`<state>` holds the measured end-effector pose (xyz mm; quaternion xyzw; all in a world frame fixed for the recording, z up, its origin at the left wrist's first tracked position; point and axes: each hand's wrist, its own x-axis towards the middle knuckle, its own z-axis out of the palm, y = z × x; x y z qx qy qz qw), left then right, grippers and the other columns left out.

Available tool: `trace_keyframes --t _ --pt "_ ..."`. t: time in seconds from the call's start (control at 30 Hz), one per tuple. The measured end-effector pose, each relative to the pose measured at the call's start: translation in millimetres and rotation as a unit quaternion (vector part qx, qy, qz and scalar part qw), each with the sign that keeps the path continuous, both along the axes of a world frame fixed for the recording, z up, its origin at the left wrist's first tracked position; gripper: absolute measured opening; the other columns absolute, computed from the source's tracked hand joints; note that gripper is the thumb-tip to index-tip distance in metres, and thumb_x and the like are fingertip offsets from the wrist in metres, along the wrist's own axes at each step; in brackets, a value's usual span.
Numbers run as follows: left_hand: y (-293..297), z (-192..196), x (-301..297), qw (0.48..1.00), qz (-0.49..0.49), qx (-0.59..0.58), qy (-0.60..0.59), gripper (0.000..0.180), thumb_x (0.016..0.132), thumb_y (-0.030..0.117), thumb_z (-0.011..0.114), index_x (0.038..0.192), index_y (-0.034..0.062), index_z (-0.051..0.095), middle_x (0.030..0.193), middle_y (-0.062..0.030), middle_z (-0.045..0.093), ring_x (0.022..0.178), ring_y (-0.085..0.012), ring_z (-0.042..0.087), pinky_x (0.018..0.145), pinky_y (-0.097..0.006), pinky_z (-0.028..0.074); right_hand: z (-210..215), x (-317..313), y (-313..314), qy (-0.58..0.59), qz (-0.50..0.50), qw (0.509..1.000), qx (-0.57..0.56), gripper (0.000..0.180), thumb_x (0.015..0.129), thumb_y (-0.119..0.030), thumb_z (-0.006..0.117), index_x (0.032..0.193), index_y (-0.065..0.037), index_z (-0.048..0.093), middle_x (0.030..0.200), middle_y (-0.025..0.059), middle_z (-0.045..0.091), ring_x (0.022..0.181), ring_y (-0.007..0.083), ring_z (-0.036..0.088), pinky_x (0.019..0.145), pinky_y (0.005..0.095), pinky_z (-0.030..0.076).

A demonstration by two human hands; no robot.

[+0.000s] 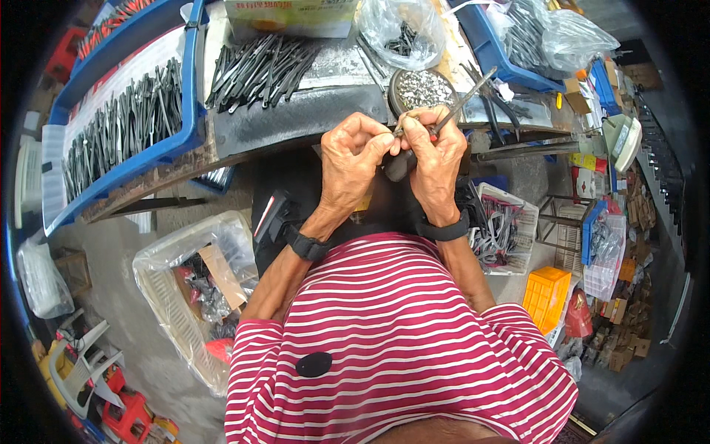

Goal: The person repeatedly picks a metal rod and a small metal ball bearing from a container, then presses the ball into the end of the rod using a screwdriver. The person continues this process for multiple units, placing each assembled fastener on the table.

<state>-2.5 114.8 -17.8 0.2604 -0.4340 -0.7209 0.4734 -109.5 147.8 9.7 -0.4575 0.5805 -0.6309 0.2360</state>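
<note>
Hands: left hand and right hand met just above the near edge of the tabletop, knuckles close together, each wrist wearing a black band.
Left grip: fingers were pinched closed at the tips, on the near end of the metal piece or a small part there; which one could not be told.
Right grip: fingers were clenched around a long dark metal tool piece, with a bit of red showing at the fingers.
Tool piece: it slanted up and to the right from the hands, its far end over the tabletop beside the round tin.
Round tin: a round tin of small shiny metal parts sat just beyond the hands.
Loose pile: dark metal blanks lay heaped on the tabletop to the left of the tin.
Blue tray: a blue tray at the left held rows of similar dark pieces.
Plastic bag: a clear plastic bag with dark parts stood behind the tin.
Below: a white basket of pliers stood on the floor to the right of the striped shirt.
</note>
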Motion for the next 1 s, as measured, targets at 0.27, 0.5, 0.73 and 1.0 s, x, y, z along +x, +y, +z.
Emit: trace_keyframes --t 0.27,0.5,0.73,1.0 --pt "-1 -3 -1 0.997 -0.023 0.043 0.052 0.01 0.082 0.008 0.063 0.083 -0.0002 0.056 0.073 -0.0049 0.061 0.059 -0.0048 0.049 0.055 -0.017 0.039 -3 6 0 0.005 -0.033 0.999 -0.01 0.009 0.082 0.001 0.056 0.082 0.001 0.047 0.071 0.0061 0.055 0.055 0.0091 0.054 0.05 0.0224 0.044" --pt "2 -2 -3 1.0 0.0 0.0 0.007 0.009 0.082 0.007 0.062 0.083 0.0001 0.056 0.071 -0.0043 0.06 0.062 -0.005 0.052 0.056 -0.017 0.039 -6 9 6 0.06 -0.074 0.995 -0.009 0.01 0.084 -0.003 0.057 0.08 0.0 0.048 0.076 0.0056 0.058 0.058 0.0082 0.052 0.051 0.0215 0.042" --pt "4 -1 -4 1.0 0.002 0.007 0.009 0.008 0.083 0.006 0.061 0.083 -0.0007 0.056 0.071 -0.0045 0.061 0.062 -0.0049 0.052 0.056 -0.017 0.04 -9 5 6 0.013 -0.057 0.998 0.007 0.008 0.084 -0.002 0.056 0.081 0.0 0.049 0.076 0.0073 0.058 0.056 0.0082 0.051 0.05 0.0217 0.042" --pt "2 -4 -2 1.0 -0.01 0.014 0.026 0.007 0.083 0.005 0.061 0.083 0.0001 0.055 0.071 -0.0037 0.06 0.062 -0.0053 0.052 0.057 -0.017 0.039 -13 10 4 -0.032 -0.066 0.997 -0.013 0.008 0.084 0.0 0.055 0.081 0.001 0.048 0.076 0.0067 0.058 0.056 0.0076 0.05 0.05 0.0212 0.042"
